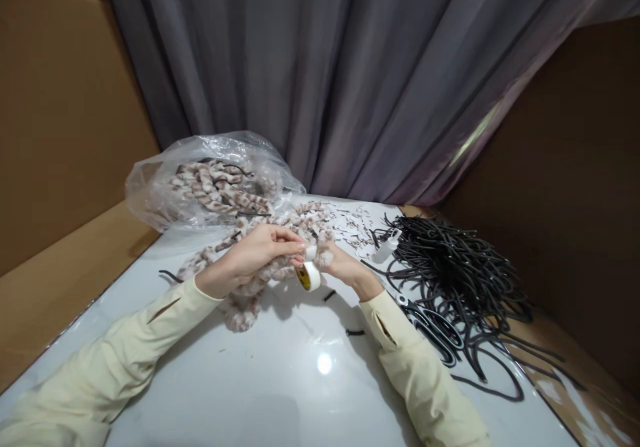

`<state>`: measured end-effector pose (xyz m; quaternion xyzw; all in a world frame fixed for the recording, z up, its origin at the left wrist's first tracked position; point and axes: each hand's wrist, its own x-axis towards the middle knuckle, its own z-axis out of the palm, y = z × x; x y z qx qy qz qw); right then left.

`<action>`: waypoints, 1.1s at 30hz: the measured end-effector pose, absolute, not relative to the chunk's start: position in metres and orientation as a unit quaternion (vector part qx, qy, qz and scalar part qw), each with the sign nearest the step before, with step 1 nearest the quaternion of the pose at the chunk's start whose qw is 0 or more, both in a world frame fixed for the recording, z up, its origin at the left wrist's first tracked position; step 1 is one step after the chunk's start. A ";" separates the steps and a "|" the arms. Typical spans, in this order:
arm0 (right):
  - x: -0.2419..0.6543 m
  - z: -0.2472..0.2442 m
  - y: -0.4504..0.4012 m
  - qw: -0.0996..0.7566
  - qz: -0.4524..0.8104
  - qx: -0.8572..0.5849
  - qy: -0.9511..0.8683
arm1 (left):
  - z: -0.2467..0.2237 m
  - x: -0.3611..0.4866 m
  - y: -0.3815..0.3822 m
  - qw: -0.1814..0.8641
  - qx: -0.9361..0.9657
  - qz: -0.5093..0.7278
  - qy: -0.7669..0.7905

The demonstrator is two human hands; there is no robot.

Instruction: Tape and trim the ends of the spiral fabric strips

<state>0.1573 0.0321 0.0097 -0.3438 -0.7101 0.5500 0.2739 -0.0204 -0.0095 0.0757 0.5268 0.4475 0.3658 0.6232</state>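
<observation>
My left hand [257, 252] is closed, thumb and fingers pinching at the end of a white tape. The tape roll [313, 276], with a yellow label inside its ring, hangs just below the fingertips. Close beside it, my right hand [343, 264] is closed on a fluffy white-and-brown fur strip [325, 254]; its fingers are partly hidden behind the fur. More of the same fur strips [243, 310] lie on the table under and behind my left hand.
A clear plastic bag [150, 187] of fur strips stands at the back left. Paper scraps [353, 224] lie behind my hands. On the right are a small white bottle [386, 247], scissors [440, 334] and a heap of black cords [450, 260]. Cardboard walls [65, 114] flank the white table [240, 394].
</observation>
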 end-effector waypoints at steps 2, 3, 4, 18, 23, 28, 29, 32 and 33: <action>0.158 0.012 0.031 0.282 0.553 -0.336 -0.708 | 0.076 -0.021 -0.010 0.626 0.519 0.365 0.453; 0.158 0.013 0.031 0.287 0.554 -0.332 -0.707 | 0.075 -0.021 -0.010 0.626 0.517 0.364 0.457; 0.159 0.015 0.031 0.292 0.552 -0.332 -0.707 | 0.075 -0.021 -0.010 0.623 0.518 0.363 0.460; 0.170 0.021 0.039 0.333 0.519 -0.358 -0.701 | 0.067 -0.022 -0.009 0.568 0.606 0.315 0.460; 0.173 0.025 0.041 0.364 0.479 -0.376 -0.705 | 0.064 -0.023 -0.008 0.569 0.611 0.302 0.459; 0.177 0.029 0.043 0.399 0.452 -0.393 -0.694 | 0.061 -0.021 -0.006 0.581 0.604 0.296 0.458; 0.177 0.030 0.043 0.402 0.444 -0.394 -0.697 | 0.061 -0.021 -0.006 0.582 0.605 0.293 0.459; 0.176 0.034 0.040 0.395 0.397 -0.391 -0.730 | 0.058 -0.018 -0.008 0.579 0.615 0.275 0.459; 0.175 0.035 0.039 0.391 0.370 -0.387 -0.749 | 0.057 -0.018 -0.009 0.579 0.621 0.267 0.455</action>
